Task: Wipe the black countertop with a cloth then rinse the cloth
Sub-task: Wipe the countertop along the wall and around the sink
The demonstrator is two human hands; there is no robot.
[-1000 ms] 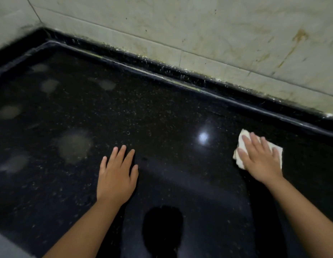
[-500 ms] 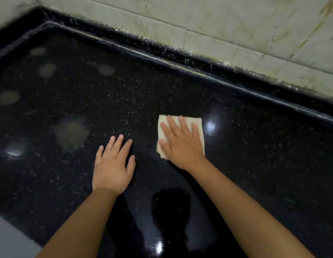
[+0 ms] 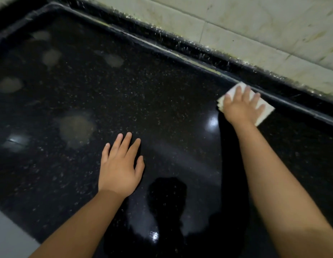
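A glossy black speckled countertop (image 3: 162, 101) fills the head view. A folded white cloth (image 3: 265, 111) lies flat on it at the right, close to the raised back rim. My right hand (image 3: 240, 107) presses down on the cloth with fingers spread, covering most of it. My left hand (image 3: 121, 164) rests palm down on the bare counter at lower centre, fingers apart, holding nothing.
A raised black rim (image 3: 180, 53) runs along the back of the counter under a stained pale tiled wall (image 3: 255, 30). Several dull smudges (image 3: 76, 127) mark the left part of the surface. The counter's front edge (image 3: 14, 220) shows at lower left.
My right hand has slid the cloth from the middle of the counter to the right and back toward the rim. My left hand has stayed in place.
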